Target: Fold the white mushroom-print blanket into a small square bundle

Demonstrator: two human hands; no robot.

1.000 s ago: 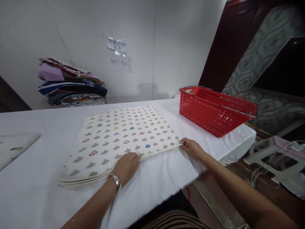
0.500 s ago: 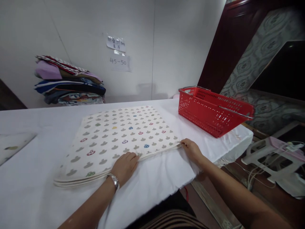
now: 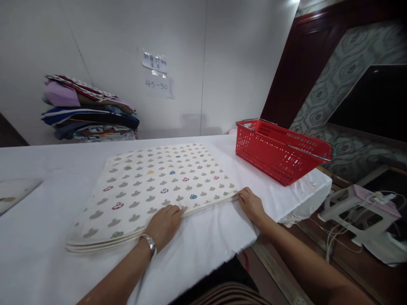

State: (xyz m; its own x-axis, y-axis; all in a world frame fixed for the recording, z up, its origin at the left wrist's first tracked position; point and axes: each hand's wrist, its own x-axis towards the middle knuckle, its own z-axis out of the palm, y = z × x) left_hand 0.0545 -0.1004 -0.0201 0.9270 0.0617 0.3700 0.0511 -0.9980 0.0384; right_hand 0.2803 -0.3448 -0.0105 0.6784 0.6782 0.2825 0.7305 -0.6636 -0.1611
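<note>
A folded cream tablecloth (image 3: 155, 182), printed with grey and a few coloured mushroom shapes, lies in several layers on the white-covered table. My left hand (image 3: 164, 224), with a silvery bracelet at the wrist, is closed over the middle of its near edge; the thumb is hidden. At the near right corner, my right hand (image 3: 251, 204) pinches the cloth between thumb and fingers. The layers show along the near left edge.
A red basket (image 3: 280, 159) stands at the table's right end. Several folded cloths (image 3: 90, 110) are piled against the wall, and another printed cloth (image 3: 19, 191) lies far left. Beyond the table is a white stool (image 3: 362, 207) with cables.
The view has shifted slightly, so everything sits a little further left. Both hands keep their places on the cloth's near edge, and the cloth looks the same.
</note>
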